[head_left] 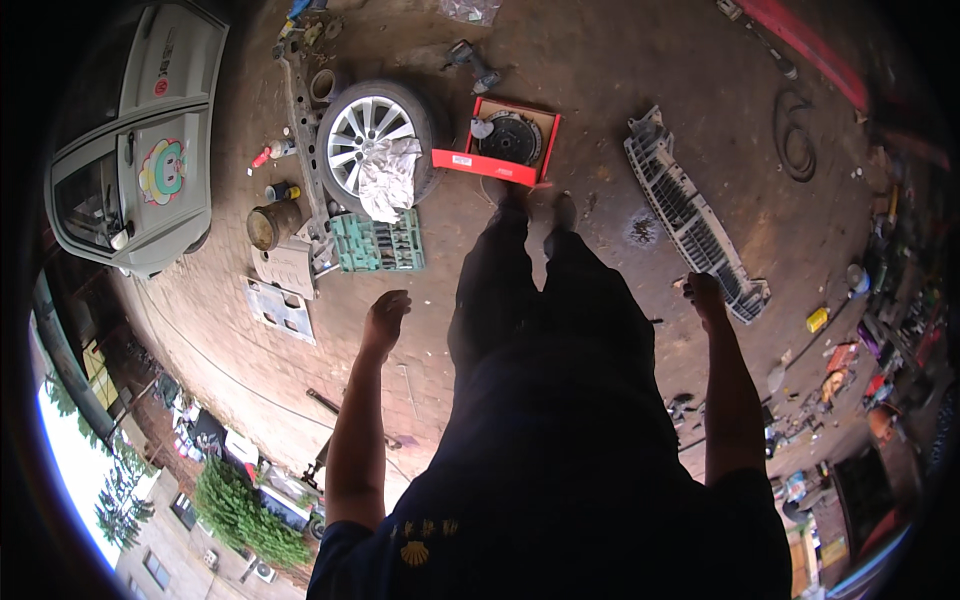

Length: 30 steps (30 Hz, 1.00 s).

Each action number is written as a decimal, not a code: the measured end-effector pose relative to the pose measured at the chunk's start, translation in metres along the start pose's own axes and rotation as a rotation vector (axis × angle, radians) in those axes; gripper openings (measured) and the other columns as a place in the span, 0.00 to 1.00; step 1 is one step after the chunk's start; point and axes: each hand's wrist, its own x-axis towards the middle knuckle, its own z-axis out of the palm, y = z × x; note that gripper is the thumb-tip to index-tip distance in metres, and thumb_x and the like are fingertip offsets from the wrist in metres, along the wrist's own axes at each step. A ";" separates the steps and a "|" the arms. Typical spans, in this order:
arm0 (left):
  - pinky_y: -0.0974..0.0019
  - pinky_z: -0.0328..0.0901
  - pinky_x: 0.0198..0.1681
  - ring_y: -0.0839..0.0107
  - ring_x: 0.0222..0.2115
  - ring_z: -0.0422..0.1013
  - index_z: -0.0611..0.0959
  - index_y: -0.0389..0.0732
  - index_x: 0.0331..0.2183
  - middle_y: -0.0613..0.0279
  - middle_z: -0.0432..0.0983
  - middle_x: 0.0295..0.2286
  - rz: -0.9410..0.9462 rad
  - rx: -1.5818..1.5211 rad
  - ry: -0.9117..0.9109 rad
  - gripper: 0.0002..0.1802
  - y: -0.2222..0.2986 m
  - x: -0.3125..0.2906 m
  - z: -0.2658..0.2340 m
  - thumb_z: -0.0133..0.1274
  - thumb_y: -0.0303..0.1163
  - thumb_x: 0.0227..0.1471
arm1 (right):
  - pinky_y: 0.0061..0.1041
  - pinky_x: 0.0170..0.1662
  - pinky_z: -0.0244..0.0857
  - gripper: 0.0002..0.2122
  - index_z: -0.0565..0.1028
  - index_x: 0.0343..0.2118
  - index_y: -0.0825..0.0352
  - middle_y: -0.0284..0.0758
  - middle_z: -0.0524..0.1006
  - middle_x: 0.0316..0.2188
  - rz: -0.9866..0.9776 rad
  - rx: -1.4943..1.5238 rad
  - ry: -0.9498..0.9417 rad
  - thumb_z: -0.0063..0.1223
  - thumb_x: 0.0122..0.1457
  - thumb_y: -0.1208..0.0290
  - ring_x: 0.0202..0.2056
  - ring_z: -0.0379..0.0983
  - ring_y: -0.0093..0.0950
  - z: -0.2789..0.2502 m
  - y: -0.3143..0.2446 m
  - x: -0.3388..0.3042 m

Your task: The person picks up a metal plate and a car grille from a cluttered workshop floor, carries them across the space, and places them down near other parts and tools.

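My left hand (386, 318) hangs free over the floor with loosely bent fingers and nothing visible in it; a green socket set case (350, 247) lies open beyond it. My right hand (706, 297) has its fingers curled in, and what they hold, if anything, I cannot make out. Beside it on the floor lies a long grey slatted car grille (690, 205). At my feet an open red cardboard box (487, 167) holds a dark round clutch plate (512, 138). Neither hand touches any of these.
Left of the box, a wheel (345, 150) lies flat with a whitish rag (391, 178) on it. A cordless drill (473, 66) rests farther off. A grey car (170, 130) stands far left; a black hose (795, 140) and scattered parts lie to the right.
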 end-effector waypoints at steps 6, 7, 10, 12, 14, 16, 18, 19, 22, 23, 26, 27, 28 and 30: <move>0.70 0.66 0.33 0.72 0.32 0.75 0.78 0.36 0.45 0.57 0.79 0.34 -0.222 0.035 0.063 0.19 -0.056 0.004 -0.001 0.49 0.40 0.58 | 0.26 0.30 0.64 0.12 0.72 0.31 0.69 0.32 0.72 0.22 -0.298 0.031 -0.074 0.47 0.62 0.63 0.24 0.69 0.22 0.007 -0.040 -0.003; 0.71 0.65 0.31 0.73 0.30 0.74 0.78 0.36 0.44 0.58 0.79 0.33 -0.264 0.027 0.071 0.19 -0.064 0.006 0.001 0.50 0.41 0.57 | 0.26 0.31 0.65 0.12 0.73 0.32 0.69 0.32 0.73 0.23 -0.363 0.031 -0.052 0.47 0.62 0.63 0.25 0.70 0.23 0.005 -0.046 0.000; 0.71 0.65 0.31 0.74 0.29 0.74 0.78 0.36 0.43 0.60 0.79 0.32 -0.254 -0.032 0.087 0.19 -0.082 0.012 0.012 0.50 0.41 0.57 | 0.26 0.32 0.67 0.14 0.74 0.35 0.71 0.35 0.75 0.25 -0.485 -0.077 -0.052 0.47 0.62 0.62 0.26 0.72 0.26 -0.001 -0.059 0.015; 0.70 0.66 0.33 0.72 0.31 0.74 0.78 0.35 0.43 0.58 0.79 0.33 -0.226 -0.116 0.116 0.19 -0.086 0.009 0.023 0.50 0.40 0.57 | 0.27 0.32 0.67 0.15 0.74 0.35 0.71 0.37 0.75 0.25 -0.441 -0.108 -0.023 0.47 0.62 0.62 0.26 0.72 0.27 -0.005 -0.063 0.032; 0.67 0.69 0.38 0.68 0.33 0.75 0.78 0.34 0.43 0.56 0.79 0.33 -0.236 -0.181 0.128 0.20 -0.085 0.001 0.038 0.49 0.40 0.57 | 0.30 0.31 0.67 0.15 0.74 0.32 0.71 0.37 0.76 0.24 -0.412 -0.196 -0.011 0.47 0.62 0.60 0.25 0.73 0.28 -0.010 -0.065 0.048; 0.66 0.69 0.39 0.67 0.33 0.77 0.78 0.33 0.44 0.53 0.79 0.35 -0.233 -0.171 0.081 0.20 -0.082 -0.012 0.056 0.48 0.40 0.58 | 0.31 0.31 0.66 0.16 0.74 0.30 0.71 0.36 0.76 0.22 -0.277 -0.342 0.007 0.47 0.61 0.60 0.25 0.73 0.28 -0.011 -0.068 0.058; 0.65 0.68 0.39 0.66 0.34 0.77 0.78 0.33 0.44 0.53 0.80 0.35 -0.228 -0.134 0.020 0.20 -0.075 -0.025 0.067 0.48 0.40 0.58 | 0.31 0.30 0.65 0.15 0.75 0.30 0.69 0.35 0.76 0.22 -0.387 -0.325 0.040 0.47 0.62 0.59 0.25 0.73 0.27 -0.007 -0.070 0.058; 0.65 0.68 0.39 0.67 0.34 0.77 0.79 0.34 0.43 0.53 0.80 0.34 -0.201 -0.048 -0.042 0.20 -0.072 -0.031 0.069 0.49 0.40 0.58 | 0.31 0.30 0.65 0.16 0.75 0.31 0.69 0.34 0.76 0.23 -0.414 -0.211 0.046 0.46 0.62 0.59 0.25 0.73 0.27 -0.001 -0.071 0.055; 0.65 0.68 0.39 0.68 0.32 0.77 0.81 0.35 0.40 0.54 0.80 0.31 -0.181 0.257 -0.167 0.18 -0.063 -0.031 0.063 0.49 0.40 0.57 | 0.30 0.33 0.66 0.15 0.73 0.34 0.67 0.33 0.76 0.26 -0.409 0.028 -0.041 0.46 0.62 0.57 0.27 0.73 0.25 0.018 -0.066 0.034; 0.65 0.68 0.39 0.68 0.32 0.77 0.82 0.36 0.39 0.54 0.80 0.31 -0.154 0.314 -0.180 0.18 -0.060 -0.028 0.056 0.49 0.40 0.57 | 0.30 0.34 0.65 0.15 0.73 0.35 0.66 0.32 0.76 0.27 -0.410 0.025 -0.063 0.45 0.62 0.56 0.28 0.73 0.25 0.025 -0.062 0.025; 0.66 0.68 0.37 0.69 0.31 0.76 0.82 0.36 0.39 0.56 0.79 0.30 -0.226 0.172 -0.160 0.17 -0.043 -0.003 0.030 0.49 0.39 0.57 | 0.28 0.33 0.66 0.13 0.73 0.33 0.68 0.34 0.76 0.25 -0.353 -0.047 -0.098 0.47 0.61 0.60 0.27 0.73 0.25 0.043 -0.048 0.012; 0.67 0.68 0.36 0.70 0.31 0.75 0.81 0.36 0.41 0.57 0.79 0.31 -0.190 0.048 -0.096 0.17 -0.036 0.005 0.021 0.48 0.38 0.58 | 0.28 0.32 0.67 0.14 0.73 0.33 0.68 0.34 0.76 0.24 -0.306 -0.055 -0.075 0.48 0.61 0.60 0.26 0.73 0.25 0.047 -0.042 0.009; 0.69 0.67 0.35 0.71 0.31 0.75 0.80 0.35 0.42 0.58 0.79 0.31 -0.224 -0.057 -0.040 0.17 -0.027 0.016 0.012 0.48 0.38 0.59 | 0.27 0.32 0.67 0.15 0.73 0.33 0.69 0.34 0.76 0.23 -0.236 -0.047 -0.057 0.49 0.61 0.59 0.25 0.73 0.25 0.050 -0.036 0.007; 0.72 0.65 0.33 0.73 0.31 0.74 0.78 0.34 0.45 0.59 0.79 0.33 -0.277 -0.160 -0.020 0.19 -0.009 0.039 -0.011 0.48 0.39 0.60 | 0.27 0.31 0.67 0.14 0.73 0.32 0.70 0.35 0.76 0.22 -0.122 -0.054 -0.029 0.50 0.60 0.60 0.24 0.73 0.25 0.052 -0.028 0.004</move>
